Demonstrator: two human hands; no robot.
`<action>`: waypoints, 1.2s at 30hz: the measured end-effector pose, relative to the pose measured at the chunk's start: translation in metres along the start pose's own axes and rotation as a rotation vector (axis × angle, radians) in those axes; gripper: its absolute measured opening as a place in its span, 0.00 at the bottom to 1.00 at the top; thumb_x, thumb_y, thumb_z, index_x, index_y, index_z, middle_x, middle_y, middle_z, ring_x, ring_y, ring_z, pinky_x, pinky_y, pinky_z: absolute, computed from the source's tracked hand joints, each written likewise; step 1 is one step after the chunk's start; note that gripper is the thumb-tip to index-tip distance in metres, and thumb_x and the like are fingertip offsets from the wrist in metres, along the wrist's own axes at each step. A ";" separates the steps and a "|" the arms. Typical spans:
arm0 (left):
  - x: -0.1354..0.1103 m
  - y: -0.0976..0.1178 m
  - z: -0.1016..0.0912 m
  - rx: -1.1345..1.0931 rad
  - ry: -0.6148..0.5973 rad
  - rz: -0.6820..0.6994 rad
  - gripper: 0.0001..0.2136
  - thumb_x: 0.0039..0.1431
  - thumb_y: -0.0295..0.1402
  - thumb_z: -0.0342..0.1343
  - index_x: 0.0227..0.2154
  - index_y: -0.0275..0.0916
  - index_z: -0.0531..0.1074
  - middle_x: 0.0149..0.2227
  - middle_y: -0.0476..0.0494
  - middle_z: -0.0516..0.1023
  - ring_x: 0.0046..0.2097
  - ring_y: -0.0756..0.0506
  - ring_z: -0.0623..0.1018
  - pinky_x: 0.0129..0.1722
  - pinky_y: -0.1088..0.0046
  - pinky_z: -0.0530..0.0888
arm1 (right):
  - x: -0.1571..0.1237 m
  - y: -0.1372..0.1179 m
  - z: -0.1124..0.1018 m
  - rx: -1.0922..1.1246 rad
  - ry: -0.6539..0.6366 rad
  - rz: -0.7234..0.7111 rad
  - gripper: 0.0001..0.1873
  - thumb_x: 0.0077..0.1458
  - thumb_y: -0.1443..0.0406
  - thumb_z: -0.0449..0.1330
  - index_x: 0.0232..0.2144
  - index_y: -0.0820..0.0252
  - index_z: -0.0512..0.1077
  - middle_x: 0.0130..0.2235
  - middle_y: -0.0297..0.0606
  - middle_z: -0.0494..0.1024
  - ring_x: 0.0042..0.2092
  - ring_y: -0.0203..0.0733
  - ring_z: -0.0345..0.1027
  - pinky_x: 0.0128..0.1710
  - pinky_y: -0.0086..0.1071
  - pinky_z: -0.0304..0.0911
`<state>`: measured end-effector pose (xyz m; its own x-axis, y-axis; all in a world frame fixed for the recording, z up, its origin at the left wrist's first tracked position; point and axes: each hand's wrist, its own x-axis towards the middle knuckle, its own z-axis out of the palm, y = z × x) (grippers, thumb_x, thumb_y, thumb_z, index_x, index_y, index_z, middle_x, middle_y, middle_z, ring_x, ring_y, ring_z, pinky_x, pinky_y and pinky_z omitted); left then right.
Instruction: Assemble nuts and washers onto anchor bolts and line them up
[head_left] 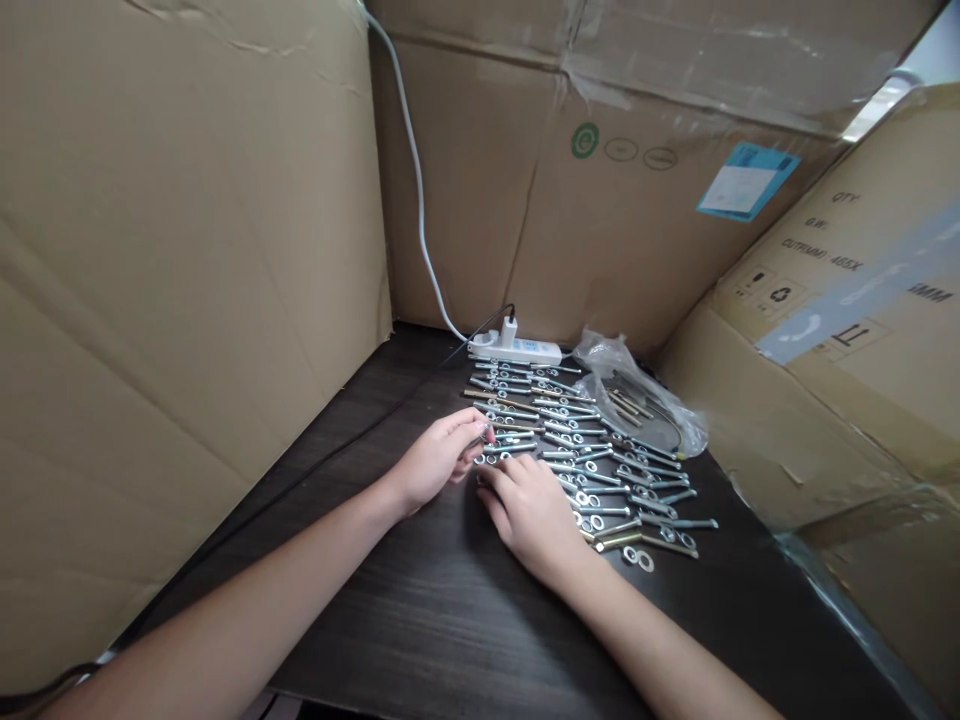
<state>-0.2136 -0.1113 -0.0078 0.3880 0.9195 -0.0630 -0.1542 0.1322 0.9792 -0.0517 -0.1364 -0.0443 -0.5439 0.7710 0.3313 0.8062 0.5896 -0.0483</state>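
Over the left columns of hardware, my left hand (448,446) is closed in a pinch. A small piece seems to be between its thumb and finger, too small to name. My right hand (529,510) rests low at the near left side of the hardware, fingers bent and thumb close to the index fingertip. Whatever lies between those fingertips cannot be made out. Washers (492,459) lie just beyond its fingers. Around both hands are rows of metal bolts with sleeves (604,511), flat washers (646,561) and small rings, partly covered by my right hand.
A white power strip (517,349) with a plugged-in black cable stands behind the rows. To the right lies a clear plastic bag (686,425) with several loose rods near it. Large cardboard boxes (480,200) wall in the dark table (420,610) at left, back and right.
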 end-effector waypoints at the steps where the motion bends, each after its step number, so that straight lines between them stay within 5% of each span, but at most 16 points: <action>1: 0.000 0.000 0.000 -0.002 -0.001 -0.001 0.09 0.61 0.36 0.45 0.30 0.37 0.63 0.20 0.56 0.54 0.19 0.57 0.50 0.17 0.81 0.47 | 0.000 -0.002 0.003 -0.015 -0.022 -0.001 0.11 0.59 0.64 0.54 0.43 0.58 0.71 0.37 0.39 0.74 0.40 0.44 0.63 0.38 0.36 0.55; 8: 0.000 -0.003 -0.001 0.098 -0.006 0.014 0.09 0.60 0.36 0.46 0.30 0.37 0.63 0.19 0.57 0.53 0.20 0.56 0.51 0.18 0.82 0.49 | 0.001 0.004 -0.003 0.074 0.043 0.029 0.04 0.53 0.66 0.57 0.32 0.61 0.72 0.33 0.40 0.73 0.37 0.45 0.64 0.36 0.37 0.57; 12: -0.003 -0.002 0.001 0.236 -0.015 0.069 0.10 0.61 0.37 0.45 0.30 0.36 0.65 0.20 0.56 0.55 0.21 0.55 0.54 0.20 0.80 0.53 | -0.001 0.009 -0.019 0.573 0.243 0.199 0.05 0.52 0.67 0.56 0.33 0.60 0.70 0.32 0.37 0.73 0.33 0.40 0.64 0.34 0.34 0.61; 15: -0.007 0.000 0.006 0.418 -0.050 0.198 0.10 0.62 0.36 0.45 0.30 0.36 0.66 0.24 0.53 0.63 0.27 0.53 0.62 0.27 0.78 0.61 | -0.004 0.008 -0.023 0.989 0.269 0.327 0.07 0.56 0.63 0.55 0.35 0.59 0.70 0.33 0.37 0.73 0.32 0.38 0.66 0.32 0.31 0.63; 19: -0.012 0.001 0.012 0.614 -0.082 0.299 0.10 0.63 0.35 0.44 0.30 0.36 0.66 0.29 0.51 0.68 0.32 0.51 0.67 0.34 0.76 0.63 | -0.006 0.004 -0.019 1.203 0.281 0.393 0.08 0.56 0.61 0.56 0.35 0.58 0.69 0.34 0.36 0.74 0.34 0.37 0.68 0.34 0.30 0.65; 36: -0.016 -0.005 0.010 0.662 -0.106 0.312 0.06 0.63 0.33 0.46 0.42 0.40 0.60 0.37 0.48 0.71 0.38 0.48 0.71 0.38 0.73 0.67 | -0.009 0.009 -0.025 0.786 0.247 0.180 0.08 0.58 0.66 0.52 0.41 0.58 0.67 0.36 0.37 0.70 0.35 0.39 0.64 0.34 0.32 0.61</action>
<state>-0.2097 -0.1300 -0.0095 0.5063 0.8328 0.2237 0.2959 -0.4114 0.8621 -0.0338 -0.1443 -0.0246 -0.2825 0.8485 0.4474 0.4294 0.5289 -0.7320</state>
